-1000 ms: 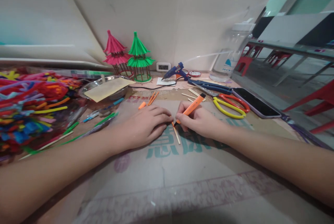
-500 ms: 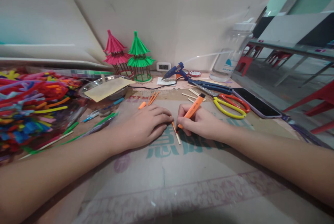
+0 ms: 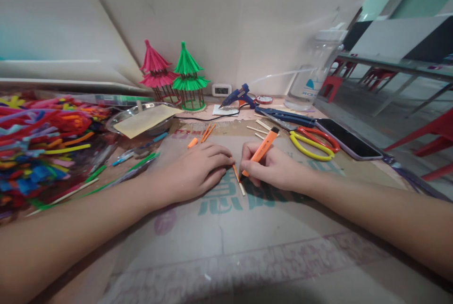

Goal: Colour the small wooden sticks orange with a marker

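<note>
My right hand (image 3: 264, 164) is closed around an orange highlighter (image 3: 264, 147), whose dark tip touches a thin wooden stick (image 3: 242, 186). The stick is orange along its far part and bare wood at the near end. My left hand (image 3: 203, 172) lies low over the cardboard (image 3: 219, 247), its fingertips holding down the stick's far end. Just past that hand is an orange cap (image 3: 192, 143), beside a few orange-coloured sticks (image 3: 208, 133). Plain wooden sticks (image 3: 260, 127) lie beyond my right hand.
Scissors with red and yellow handles (image 3: 311, 146) and a phone (image 3: 348, 139) lie to the right. Behind stand a blue glue gun (image 3: 237, 97), a clear jug (image 3: 302, 89), and pink (image 3: 157, 65) and green (image 3: 189, 65) pavilion models. Bundled pipe cleaners (image 3: 46, 139) and a metal bowl (image 3: 115, 120) are left.
The highlighter's tip has shifted slightly along the stick toward its near end. My left hand stays in place.
</note>
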Motion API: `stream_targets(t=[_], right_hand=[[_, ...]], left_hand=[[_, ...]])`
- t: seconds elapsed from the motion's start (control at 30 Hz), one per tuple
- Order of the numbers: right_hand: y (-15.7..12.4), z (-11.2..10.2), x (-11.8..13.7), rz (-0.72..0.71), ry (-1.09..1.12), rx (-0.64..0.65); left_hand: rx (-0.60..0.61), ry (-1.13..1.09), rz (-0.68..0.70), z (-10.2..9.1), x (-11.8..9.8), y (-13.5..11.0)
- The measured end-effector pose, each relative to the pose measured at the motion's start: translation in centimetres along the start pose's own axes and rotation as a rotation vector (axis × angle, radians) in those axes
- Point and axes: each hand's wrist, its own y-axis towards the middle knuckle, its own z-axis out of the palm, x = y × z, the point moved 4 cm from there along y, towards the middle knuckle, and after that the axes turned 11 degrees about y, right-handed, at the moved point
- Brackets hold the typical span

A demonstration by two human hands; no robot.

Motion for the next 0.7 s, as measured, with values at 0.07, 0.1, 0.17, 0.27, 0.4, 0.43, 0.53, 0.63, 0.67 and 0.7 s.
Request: stream_targets(t=[0.07,0.1,0.17,0.27,0.4,0.43,0.53,0.63,0.67,0.7], right_hand=[[0.13,-0.19,-0.12,-0.012,-0.003,-0.053],[0.18,-0.24,-0.17,-0.016,-0.005,-0.068],[0.21,-0.21,-0.19,-0.015,-0.012,-0.061],[0.05,0.05,-0.03,0.004,-0.010,-0.001],[-0.29,0.34,0.21,0.026,0.009,0.070],[-0.32,0.33,0.22,0.024,0.008,0.070],[-0.19,0.08,0.13,-0.001,-0.014,0.000],[0.05,-0.14,0.00,-0.019,-0.040,-0.068],[0.10,-0.12,-0.04,-0.014,-0.042,-0.066],[0.12,-0.05,-0.05,-0.005,-0.038,-0.048]], left_hand=[[0.000,-0.002,-0.004,0.04,0.03,-0.03],[0.001,-0.005,-0.005,0.07,0.04,-0.05],[0.000,-0.011,-0.007,0.08,0.04,-0.09],[0.001,-0.010,-0.011,0.03,0.03,-0.10],[0.015,-0.014,-0.011,0.03,0.05,-0.03],[0.013,-0.014,-0.012,0.03,0.06,-0.01],[0.004,-0.011,-0.014,0.07,0.12,0.02],[-0.002,-0.007,-0.014,0.14,0.15,0.00],[-0.006,-0.004,-0.013,0.14,0.15,-0.01],[-0.009,-0.002,-0.010,0.13,0.14,-0.03]])
